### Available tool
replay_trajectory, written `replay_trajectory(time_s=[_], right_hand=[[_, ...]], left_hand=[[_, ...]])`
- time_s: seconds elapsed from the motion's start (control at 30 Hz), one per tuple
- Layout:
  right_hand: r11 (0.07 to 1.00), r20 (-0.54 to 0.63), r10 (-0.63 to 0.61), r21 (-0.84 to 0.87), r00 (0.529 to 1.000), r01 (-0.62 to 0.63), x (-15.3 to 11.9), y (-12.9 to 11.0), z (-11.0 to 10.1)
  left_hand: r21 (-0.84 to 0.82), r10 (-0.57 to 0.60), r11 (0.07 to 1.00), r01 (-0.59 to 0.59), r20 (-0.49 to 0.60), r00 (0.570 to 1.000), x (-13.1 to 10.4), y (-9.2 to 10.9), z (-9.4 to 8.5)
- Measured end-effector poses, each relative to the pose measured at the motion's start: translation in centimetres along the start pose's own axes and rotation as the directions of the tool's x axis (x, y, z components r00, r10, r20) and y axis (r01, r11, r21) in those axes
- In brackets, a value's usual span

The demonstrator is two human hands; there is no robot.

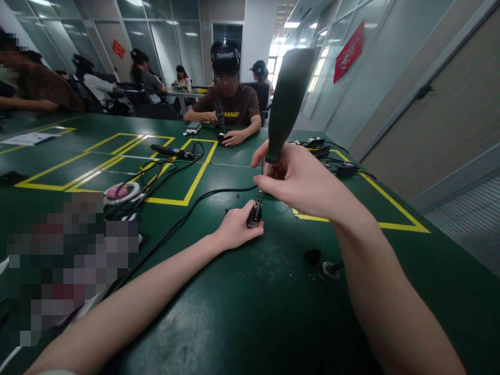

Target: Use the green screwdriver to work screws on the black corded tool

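My right hand (289, 172) is closed round the lower end of a screwdriver (289, 99), whose thick dark green handle rises above the fingers. Its metal shaft slants down to a small black cylindrical part (254, 216). That part is gripped by my left hand (234, 226) low over the green table (187, 323). The screwdriver tip meets the part's upper side, though the exact contact is too small to make out. Right of the hands lie a round metal-rimmed piece (328, 271), a small black piece (312, 255) and several tiny screws (291, 276).
A black cable (187, 208) crosses the table on the left, near a round white-and-pink object (122, 192) and a black pen-like tool (167, 151). Black devices with cords (344, 166) lie at right. Yellow tape (167, 201) marks rectangles. A co-worker (226, 104) sits opposite, holding a power screwdriver (219, 112).
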State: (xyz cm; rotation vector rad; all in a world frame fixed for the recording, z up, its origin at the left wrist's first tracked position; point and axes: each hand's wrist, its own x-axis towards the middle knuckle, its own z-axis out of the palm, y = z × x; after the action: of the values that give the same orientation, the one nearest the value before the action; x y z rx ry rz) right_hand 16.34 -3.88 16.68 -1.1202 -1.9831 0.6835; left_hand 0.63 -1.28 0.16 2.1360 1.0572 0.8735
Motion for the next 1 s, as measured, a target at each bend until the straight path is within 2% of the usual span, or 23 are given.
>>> replay_trajectory(time_s=[0.27, 0.43, 0.83, 1.0], right_hand=[[0.999, 0.024, -0.032, -0.009, 0.999, 0.032, -0.10, -0.21, -0.07], [1.000, 0.016, 0.015, -0.019, 1.000, -0.015, -0.07, -0.05, -0.10], [0.999, 0.001, -0.037, -0.024, 0.999, 0.037, -0.48, -0.25, -0.04], [1.000, -0.002, 0.006, 0.003, 1.000, -0.006, -0.27, -0.18, -0.22]], left_hand=[[0.023, -0.015, 1.000, 0.015, -0.009, 1.000, 0.04, 0.21, -0.08], [0.021, 0.001, 1.000, 0.000, -0.010, 1.000, 0.03, 0.01, -0.05], [0.043, 0.007, 0.999, -0.006, -0.015, 1.000, 0.09, -0.02, 0.01], [0.047, 0.004, 0.999, -0.004, -0.017, 1.000, 0.05, -0.03, 0.02]])
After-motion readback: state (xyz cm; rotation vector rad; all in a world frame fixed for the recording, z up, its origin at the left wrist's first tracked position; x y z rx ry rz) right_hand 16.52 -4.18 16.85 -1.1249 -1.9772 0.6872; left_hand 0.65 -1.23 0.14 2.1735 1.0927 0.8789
